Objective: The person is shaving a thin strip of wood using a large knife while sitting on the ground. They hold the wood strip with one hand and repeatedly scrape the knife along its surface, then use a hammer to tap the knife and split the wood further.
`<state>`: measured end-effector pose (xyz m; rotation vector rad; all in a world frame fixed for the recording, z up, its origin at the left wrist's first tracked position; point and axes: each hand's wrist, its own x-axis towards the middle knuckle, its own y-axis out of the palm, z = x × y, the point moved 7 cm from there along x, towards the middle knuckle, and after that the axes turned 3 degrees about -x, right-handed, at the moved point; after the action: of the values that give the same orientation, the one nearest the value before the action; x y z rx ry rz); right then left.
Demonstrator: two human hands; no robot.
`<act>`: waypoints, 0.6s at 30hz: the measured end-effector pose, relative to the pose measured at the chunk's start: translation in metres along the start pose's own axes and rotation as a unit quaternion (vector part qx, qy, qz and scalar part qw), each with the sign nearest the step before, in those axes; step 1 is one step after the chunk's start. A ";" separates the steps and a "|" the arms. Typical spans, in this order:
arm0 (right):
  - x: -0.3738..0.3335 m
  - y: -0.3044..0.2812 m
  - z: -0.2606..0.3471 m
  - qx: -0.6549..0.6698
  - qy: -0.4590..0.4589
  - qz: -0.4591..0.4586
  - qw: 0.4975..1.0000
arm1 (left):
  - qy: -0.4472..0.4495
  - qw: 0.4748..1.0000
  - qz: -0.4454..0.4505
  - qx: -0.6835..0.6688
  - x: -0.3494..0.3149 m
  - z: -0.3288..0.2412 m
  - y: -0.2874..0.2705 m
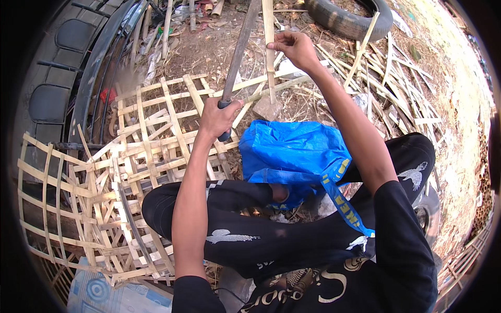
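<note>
My left hand [216, 119] is wrapped round the black handle of a machete, whose long dark blade [242, 52] points up and away past the top edge of the picture. To its right, my right hand [296, 49] pinches a flat, pale bamboo strip [269, 31] between thumb and fingers. The strip stands nearly upright beside the blade, with a gap between them. Its lower end comes down by a brownish stone [267, 108]; whether they touch I cannot tell. A blue plastic bag [292, 151] lies just nearer, between my bent legs.
Woven bamboo lattices [148, 146] spread along my left side. Loose bamboo strips [386, 83] are heaped at the far right, below a black tyre [350, 18]. Dark chairs [48, 103] stand at the left edge. A pale blue printed sack [104, 287] lies at the lower left.
</note>
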<state>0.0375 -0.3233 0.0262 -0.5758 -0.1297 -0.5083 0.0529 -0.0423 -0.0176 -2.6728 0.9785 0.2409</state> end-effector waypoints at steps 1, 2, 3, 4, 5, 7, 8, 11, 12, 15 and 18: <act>0.001 0.001 -0.003 0.016 -0.002 -0.011 1.000 | 0.005 1.000 0.002 -0.013 -0.004 -0.002 0.001; 0.002 0.001 -0.007 0.032 -0.004 -0.023 0.999 | 0.011 1.000 0.005 -0.026 -0.005 -0.004 0.003; 0.004 0.005 -0.007 0.049 -0.005 -0.008 0.999 | 0.044 0.999 -0.005 -0.032 -0.006 -0.005 0.004; 0.004 0.007 -0.009 0.065 -0.005 0.006 0.998 | 0.077 0.996 -0.015 -0.037 -0.006 -0.003 0.007; 0.003 0.009 -0.010 0.082 -0.006 0.020 0.996 | 0.110 0.993 -0.025 -0.042 -0.005 -0.004 0.010; -0.003 0.008 -0.007 0.103 -0.020 0.017 0.994 | 0.149 0.987 -0.058 -0.026 -0.004 -0.012 0.010; -0.005 0.010 -0.006 0.107 -0.012 0.026 0.994 | 0.173 0.982 -0.076 -0.022 0.000 -0.016 0.009; -0.019 0.016 -0.005 0.121 -0.018 0.036 0.992 | 0.277 0.952 -0.126 -0.044 0.001 -0.055 0.021; -0.022 0.015 -0.002 0.126 -0.025 0.043 0.991 | 0.307 0.943 -0.127 -0.038 0.006 -0.071 0.024; -0.035 0.027 0.009 0.160 -0.025 0.088 0.983 | 0.333 0.932 -0.111 -0.095 0.019 -0.100 0.021; -0.051 0.039 0.026 0.233 -0.007 0.141 0.962 | 0.312 0.932 -0.093 -0.159 0.021 -0.110 0.019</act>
<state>0.0135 -0.2596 0.0154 -0.1302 -0.1720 -0.1824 0.0630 -0.1038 0.0779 -3.1968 0.8850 -0.5790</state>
